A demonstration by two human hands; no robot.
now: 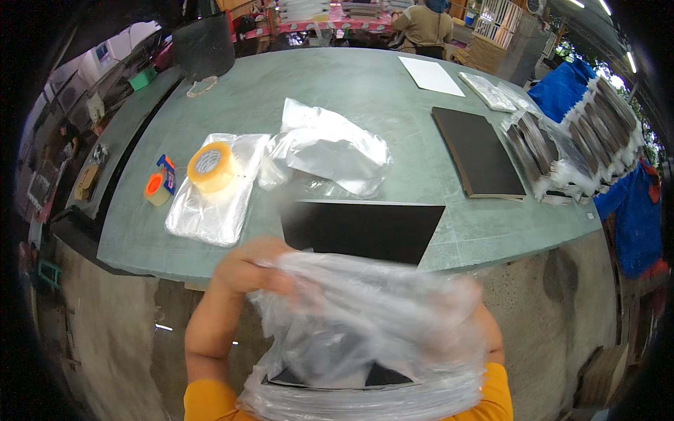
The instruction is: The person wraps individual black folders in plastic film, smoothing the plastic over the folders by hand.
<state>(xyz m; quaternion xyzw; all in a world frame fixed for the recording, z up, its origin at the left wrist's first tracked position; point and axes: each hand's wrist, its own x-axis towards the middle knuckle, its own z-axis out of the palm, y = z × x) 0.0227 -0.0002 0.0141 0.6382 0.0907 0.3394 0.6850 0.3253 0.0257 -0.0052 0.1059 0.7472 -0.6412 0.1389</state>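
Observation:
A large clear plastic bag (379,295) is stretched between my two hands, close to my body at the near side of the table. My left hand (261,270) is closed on its upper left edge. At the other end my right hand (456,309) grips the bag, seen blurred through the plastic, with its fingers partly covered. Black sheet-like material (390,376) shows through the lower part of the bag. Just beyond the bag, a flat black board (361,228) lies at the table's near edge, partly covered by the plastic.
The green table (267,77) carries a tape roll (210,168) on folded plastic bags (210,217), a tape dispenser (161,184), crumpled clear plastic (330,151), stacked black boards (477,154), a white sheet (430,76) and wrapped bundles (583,140). Another person (427,27) is at the back.

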